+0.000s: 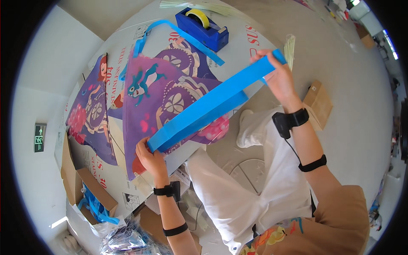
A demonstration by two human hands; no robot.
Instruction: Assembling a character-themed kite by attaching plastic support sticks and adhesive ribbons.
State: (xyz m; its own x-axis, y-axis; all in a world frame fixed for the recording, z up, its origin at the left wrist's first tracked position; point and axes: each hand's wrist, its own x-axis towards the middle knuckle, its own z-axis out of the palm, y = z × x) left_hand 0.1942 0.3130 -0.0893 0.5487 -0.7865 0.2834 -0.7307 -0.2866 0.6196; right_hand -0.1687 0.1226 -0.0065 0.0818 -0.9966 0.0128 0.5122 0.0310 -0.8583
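Observation:
A long bright blue ribbon [211, 98] is stretched slantwise between my two hands, with a second fold of it hanging below. My left hand [151, 162] pinches its lower end above the table edge. Higher up on the right, my right hand [277, 80] grips the other end between thumb and fingers. Behind the ribbon lies a purple printed sheet [146, 106] with cartoon figures, partly covered by it. A narrow blue strip [187, 36] loops from the top of this sheet across the table. Another purple printed piece [91, 112] lies further left.
A blue tape dispenser [203, 32] with yellow tape stands at the table's far side. Left of my legs, an open cardboard box [95, 193] holds blue strips, near clear plastic packaging [127, 238]. A brown carton [318, 104] sits on the floor at right.

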